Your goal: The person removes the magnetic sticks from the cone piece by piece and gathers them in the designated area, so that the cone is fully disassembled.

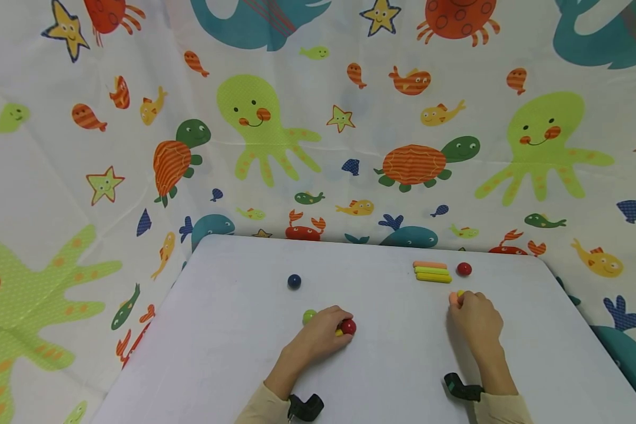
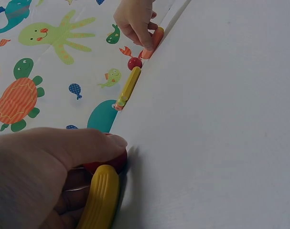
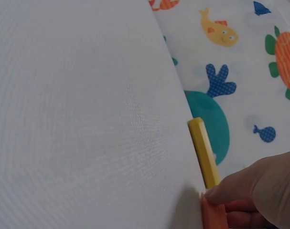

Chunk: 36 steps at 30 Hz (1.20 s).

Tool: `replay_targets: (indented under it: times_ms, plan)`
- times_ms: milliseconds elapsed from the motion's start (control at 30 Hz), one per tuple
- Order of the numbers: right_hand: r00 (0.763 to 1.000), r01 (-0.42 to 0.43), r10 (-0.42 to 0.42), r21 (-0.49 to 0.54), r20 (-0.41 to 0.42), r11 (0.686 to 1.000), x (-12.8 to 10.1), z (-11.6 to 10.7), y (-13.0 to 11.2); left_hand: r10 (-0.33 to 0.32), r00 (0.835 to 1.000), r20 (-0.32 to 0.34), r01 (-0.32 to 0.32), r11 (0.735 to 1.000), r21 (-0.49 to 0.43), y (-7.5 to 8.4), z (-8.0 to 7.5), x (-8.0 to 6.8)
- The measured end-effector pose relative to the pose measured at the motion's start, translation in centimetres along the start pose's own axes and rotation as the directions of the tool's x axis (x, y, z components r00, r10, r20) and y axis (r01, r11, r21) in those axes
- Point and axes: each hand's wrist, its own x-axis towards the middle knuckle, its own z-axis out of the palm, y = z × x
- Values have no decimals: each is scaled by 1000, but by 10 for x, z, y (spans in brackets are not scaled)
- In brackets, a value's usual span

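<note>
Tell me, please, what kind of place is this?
Probably a tabletop play or recording corner, not a workshop: a white table, a sea-animal curtain hung behind it, and toy balls and sticks on the table.

White table — balls, sticks.

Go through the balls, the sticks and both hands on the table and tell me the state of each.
left hand: grips a red ball and a yellow stick
right hand: pinches an orange stick and a yellow one
three stacked sticks: lying loose
far red ball: loose
blue ball: loose
green ball: beside left hand
</note>
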Motion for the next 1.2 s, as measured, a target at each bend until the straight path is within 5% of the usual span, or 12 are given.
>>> replay_targets:
  times_ms: [667,967,1200]
  plan:
    - [999,22,-19,78,-33,997,-3,-6,-9,-32,999,35,31,999,43,2,-2,-1]
    - [998,55,-54,122,-15,991,-4,-13,-21,29,999,-29,-23,978,206,-1,-13,-3]
    - [995,98,-97,114,-15,989,-6,-11,-31,-47,999,5,46,987,156,-8,-16,-3]
